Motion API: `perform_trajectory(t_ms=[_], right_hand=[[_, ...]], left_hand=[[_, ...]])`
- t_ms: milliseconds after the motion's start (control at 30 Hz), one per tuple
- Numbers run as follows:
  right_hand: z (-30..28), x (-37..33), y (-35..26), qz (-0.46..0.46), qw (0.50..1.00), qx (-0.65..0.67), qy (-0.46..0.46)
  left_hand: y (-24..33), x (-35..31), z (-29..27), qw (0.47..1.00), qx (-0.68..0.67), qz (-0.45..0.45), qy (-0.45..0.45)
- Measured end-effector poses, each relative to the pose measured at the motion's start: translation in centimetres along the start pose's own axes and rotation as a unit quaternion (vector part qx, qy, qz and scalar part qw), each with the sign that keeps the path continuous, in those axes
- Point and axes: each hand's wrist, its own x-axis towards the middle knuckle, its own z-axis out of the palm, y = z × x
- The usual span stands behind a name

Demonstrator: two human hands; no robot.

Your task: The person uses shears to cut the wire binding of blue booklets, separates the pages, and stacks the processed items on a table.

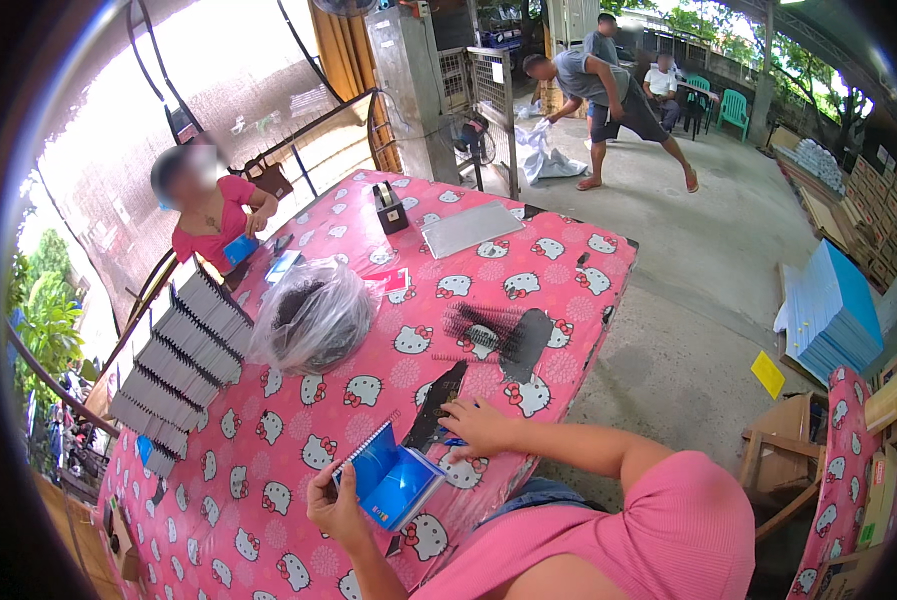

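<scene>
A small spiral notebook with blue covers is tilted open above the near side of the table. My left hand grips its left edge beside the wire coil, thumb on the blue cover. To its right, my right hand is curled around a slim blue-handled tool, mostly hidden by the fingers; its kind is unclear. A flat black strip lies on the table just beyond that hand. Farther off are loose black spiral coils beside a dark oblong piece.
The pink patterned table bears a plastic bag of dark contents, stacked spiral notebooks, a tape dispenser and a clear sheet. A co-worker sits at the far left holding a blue notebook. Blue sheets are stacked at right.
</scene>
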Motion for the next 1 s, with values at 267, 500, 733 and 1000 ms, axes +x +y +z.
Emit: perform_trajectory(t_ms=[267,500,733,1000], right_hand=[[1.1,-0.7,0.4,0.061,0.991,0.056,0.103],[-2.9,-0.2,-0.7,0.034,0.953,0.228,0.197],[-8.2,-1.0,-3.6,0.085,0.882,0.451,0.107],[-12.3,-0.5,-8.2,-0.078,0.901,0.351,0.243]], left_hand=[[-1.7,0.6,-0.6,1.000,-0.001,0.015,0.013],[-1.9,0.7,-0.3,0.999,0.003,0.037,0.000],[-1.1,0.8,1.1,0.998,0.006,0.060,-0.016],[0.6,2.3,4.3,0.983,0.023,0.175,-0.051]])
